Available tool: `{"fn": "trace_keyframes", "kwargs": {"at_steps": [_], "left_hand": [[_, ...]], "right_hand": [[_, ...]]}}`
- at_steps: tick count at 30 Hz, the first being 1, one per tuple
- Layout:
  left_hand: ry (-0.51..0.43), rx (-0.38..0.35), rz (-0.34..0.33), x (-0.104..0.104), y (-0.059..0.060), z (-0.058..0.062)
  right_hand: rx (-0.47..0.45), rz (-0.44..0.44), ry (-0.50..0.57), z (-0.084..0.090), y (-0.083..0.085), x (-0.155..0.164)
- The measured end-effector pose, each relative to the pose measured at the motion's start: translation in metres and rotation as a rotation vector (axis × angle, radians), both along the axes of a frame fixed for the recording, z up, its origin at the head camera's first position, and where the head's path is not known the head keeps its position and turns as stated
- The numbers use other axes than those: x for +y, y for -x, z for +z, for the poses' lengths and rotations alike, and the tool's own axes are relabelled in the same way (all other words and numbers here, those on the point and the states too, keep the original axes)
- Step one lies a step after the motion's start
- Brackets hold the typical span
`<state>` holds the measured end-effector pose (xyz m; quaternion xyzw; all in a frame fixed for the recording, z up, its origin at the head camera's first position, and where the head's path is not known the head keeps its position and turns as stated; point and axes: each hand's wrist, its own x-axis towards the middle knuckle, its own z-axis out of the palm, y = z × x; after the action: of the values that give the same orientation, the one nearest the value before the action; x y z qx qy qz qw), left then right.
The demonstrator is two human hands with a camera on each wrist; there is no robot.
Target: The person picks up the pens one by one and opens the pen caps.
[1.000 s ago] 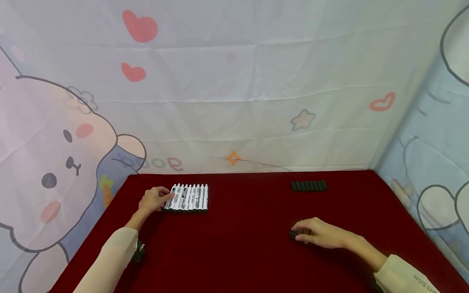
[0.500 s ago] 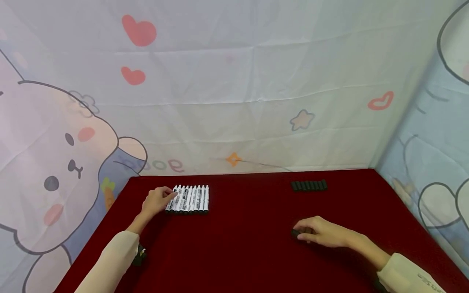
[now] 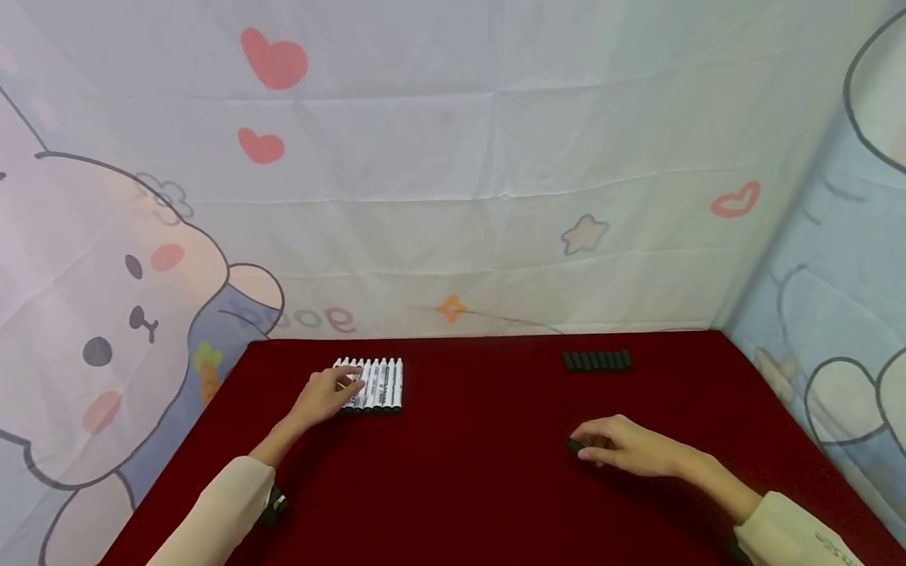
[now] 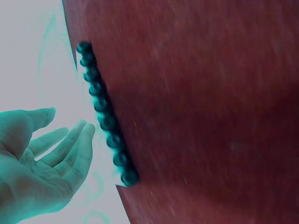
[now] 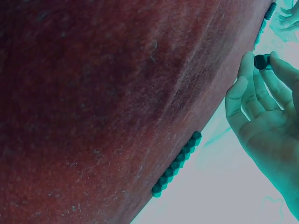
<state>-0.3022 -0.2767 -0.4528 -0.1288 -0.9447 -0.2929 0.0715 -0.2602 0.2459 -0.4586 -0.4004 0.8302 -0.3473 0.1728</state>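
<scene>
Markers (image 3: 371, 384), white-barrelled and uncapped, lie side by side in a tidy row at ten o'clock on the red table (image 3: 481, 487), the left hand (image 3: 327, 395) resting straight-fingered on the row's near-left end, apparently squaring it. At four o'clock the right hand (image 3: 623, 446) pinches one black cap (image 5: 261, 61) between thumb and fingertips, while spare caps (image 3: 597, 361) sit lined up at one o'clock. Barrel print is illegible; backdrop lettering seems mirrored, "good".

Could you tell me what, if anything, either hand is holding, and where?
The right hand pinches a small black cap by its sides at the fingertips; the left hand holds nothing.
</scene>
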Motion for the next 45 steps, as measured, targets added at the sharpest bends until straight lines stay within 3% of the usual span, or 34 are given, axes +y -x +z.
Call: {"fn": "trace_keyframes", "kwargs": {"at_steps": [8,19,27,33,45], "left_hand": [[-0.056,0.035,-0.162,0.029,-0.012,0.005],[-0.12,0.009,-0.255,0.059,-0.032,0.002],[-0.163,-0.062,-0.331,0.076,-0.043,0.0],[-0.169,-0.069,-0.371,0.08,-0.045,-0.001],[-0.192,-0.093,-0.475,0.092,-0.047,-0.006]], "right_hand": [[0.013,-0.023,-0.005,0.001,0.002,0.006],[0.011,-0.064,0.041,-0.005,0.005,0.018],[0.187,-0.182,0.096,-0.008,0.016,0.034],[0.33,-0.317,0.151,-0.011,0.021,0.04],[0.172,-0.559,0.102,-0.007,0.036,0.052]]}}
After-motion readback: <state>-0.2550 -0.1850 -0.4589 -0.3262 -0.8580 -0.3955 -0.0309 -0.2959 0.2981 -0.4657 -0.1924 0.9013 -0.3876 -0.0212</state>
